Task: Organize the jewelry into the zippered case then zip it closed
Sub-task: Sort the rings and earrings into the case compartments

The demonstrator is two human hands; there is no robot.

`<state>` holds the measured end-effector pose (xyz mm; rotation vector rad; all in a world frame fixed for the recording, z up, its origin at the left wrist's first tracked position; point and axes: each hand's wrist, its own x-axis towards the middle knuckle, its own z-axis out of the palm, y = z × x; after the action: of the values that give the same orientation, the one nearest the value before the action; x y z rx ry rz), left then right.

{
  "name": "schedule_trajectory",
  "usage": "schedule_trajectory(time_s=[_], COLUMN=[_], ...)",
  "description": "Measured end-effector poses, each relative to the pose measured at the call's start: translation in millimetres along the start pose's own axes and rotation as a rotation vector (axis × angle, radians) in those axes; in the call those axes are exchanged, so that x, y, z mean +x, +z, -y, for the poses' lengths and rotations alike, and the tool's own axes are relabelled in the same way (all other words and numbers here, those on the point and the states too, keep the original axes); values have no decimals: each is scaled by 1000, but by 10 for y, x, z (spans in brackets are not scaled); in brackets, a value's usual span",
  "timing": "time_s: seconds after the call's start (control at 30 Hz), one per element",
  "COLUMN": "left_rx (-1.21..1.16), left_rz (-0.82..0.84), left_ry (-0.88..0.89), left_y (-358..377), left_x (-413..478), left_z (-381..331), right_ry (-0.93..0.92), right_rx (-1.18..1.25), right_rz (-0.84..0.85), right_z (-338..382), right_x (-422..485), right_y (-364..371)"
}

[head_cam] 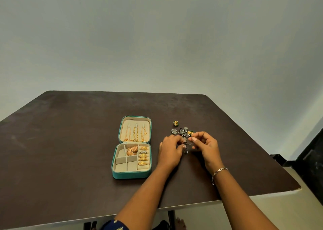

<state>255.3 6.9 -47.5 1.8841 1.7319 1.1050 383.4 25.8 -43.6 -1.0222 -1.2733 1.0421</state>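
Between the two hands, just above the tabletop, hangs a small dark silver-toned dangling ornament [185,145], and both hands are on it. The right hand [205,145] pinches its upper end between thumb and forefinger. The left hand [170,151] has its fingers curled onto the lower part, though the knuckles hide exactly how they meet it.

The piece looks very light, thin and jointed, so it should swing and droop rather than hold a shape. Its little beads and hooks seem apt to snag on neighbouring pieces. Holding it by the solid top, not by the trailing end, looks safest, and a gentle pinch should be enough, since pulling could bend a hook.

Just beyond the fingertips lies a loose heap of dark oxidised-silver and green-and-yellow earrings [181,131], with a single green-and-gold stud [176,123] a little farther back and apart. These are probably tangled and likely to need the same careful separating.

To the left of the left hand, close by, the teal square zippered case [131,175] lies open flat. Gold chains [136,133] hang in its beige lid, gold rings [143,156] sit in the roll along the right side of the base, and textured gold earrings [132,150] fill one back compartment. The divided compartments beside them look like the likely place for the ornament.

All of this rests on a dark brown table [70,142], and a thin silver chain bracelet [220,170] circles the right wrist.
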Motion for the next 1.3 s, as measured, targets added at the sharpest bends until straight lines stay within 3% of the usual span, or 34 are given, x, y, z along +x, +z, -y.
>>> schedule_trajectory(time_s=[0.17, 0.53, 0.73, 0.93, 1.2, 1.3], left_rx=[-43, 53, 8, -214, -393, -459], left_rz=[-105, -293, -269, -278, -147, -163], left_ry=[-2, 155, 164, 108, 56, 31], left_y=[-38, -18, -19, -41, -113, -114], left_x=[-73, -140, -130, -142, -171, -176], left_z=[-26, -12, 7, -3, 25, 32], right_ry=[-45, -45, -32, -88, -116, -97], right_rx=[-142, -162, -127, -125, -158, -121], right_rz=[79, 158, 201, 162, 250, 181], right_z=[-27, -66, -41, -6, -11, 12], right_x=[-30, -58, -76, -90, -104, -112], right_y=[28, 20, 22, 35, 15, 30])
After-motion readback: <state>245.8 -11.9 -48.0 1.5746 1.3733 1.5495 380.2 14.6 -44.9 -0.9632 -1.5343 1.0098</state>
